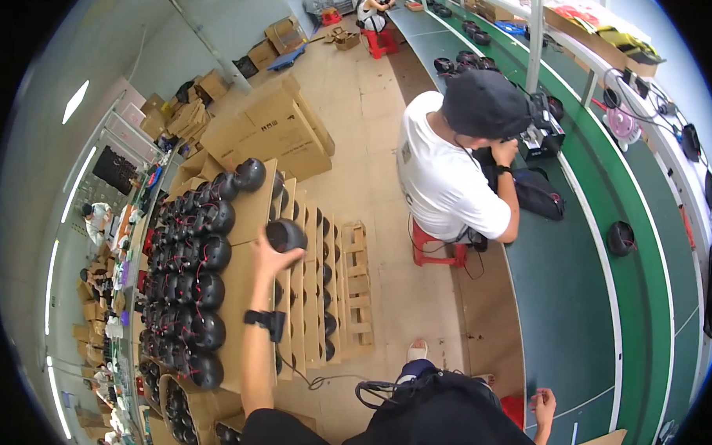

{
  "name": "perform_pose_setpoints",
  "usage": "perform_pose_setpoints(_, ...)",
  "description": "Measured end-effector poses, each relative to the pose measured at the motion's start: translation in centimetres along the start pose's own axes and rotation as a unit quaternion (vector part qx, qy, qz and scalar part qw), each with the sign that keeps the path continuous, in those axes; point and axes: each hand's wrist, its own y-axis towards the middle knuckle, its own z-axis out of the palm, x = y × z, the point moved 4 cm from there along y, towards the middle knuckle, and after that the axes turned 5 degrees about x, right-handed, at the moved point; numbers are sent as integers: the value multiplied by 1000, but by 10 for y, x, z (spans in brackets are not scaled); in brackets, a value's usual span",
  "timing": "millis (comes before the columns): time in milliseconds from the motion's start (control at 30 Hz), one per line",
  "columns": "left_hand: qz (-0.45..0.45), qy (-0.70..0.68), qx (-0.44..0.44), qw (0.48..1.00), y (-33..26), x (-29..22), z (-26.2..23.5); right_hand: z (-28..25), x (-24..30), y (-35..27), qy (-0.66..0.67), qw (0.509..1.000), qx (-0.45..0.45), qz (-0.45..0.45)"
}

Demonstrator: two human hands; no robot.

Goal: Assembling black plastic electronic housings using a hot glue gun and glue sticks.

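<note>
Left hand: fingers gripping black round shell by its near rim, body ahead of fingers, right of shell rows. Right hand at desk: can't tell if its fingers hold anything.

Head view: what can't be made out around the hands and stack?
Head view, held black round part: underside hidden by its own body and the left hand.
Head view, lower-layer parts: mostly covered by the cardboard sheets.
Head view, right hand: too small to tell whether it holds anything.
</note>
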Motion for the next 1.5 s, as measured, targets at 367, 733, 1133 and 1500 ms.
perform_pose_setpoints(367, -207, 72, 2, 976, 214, 127, -30, 67, 28, -53, 16, 998, -5, 65)
perform_pose_setpoints(733, 155, 269, -245, 919, 185, 64, -38, 34, -1, -135, -55, 961, -115, 244)
perform_pose_setpoints(1133, 384, 142, 750, 520, -136, -164, 469, -25, -119, -245, 25, 874, -322, 363)
perform_pose_setpoints(1500, 609, -61, 460, 643, -306, -604, 591, -145, -225, -250, -89, 759, -510, 394)
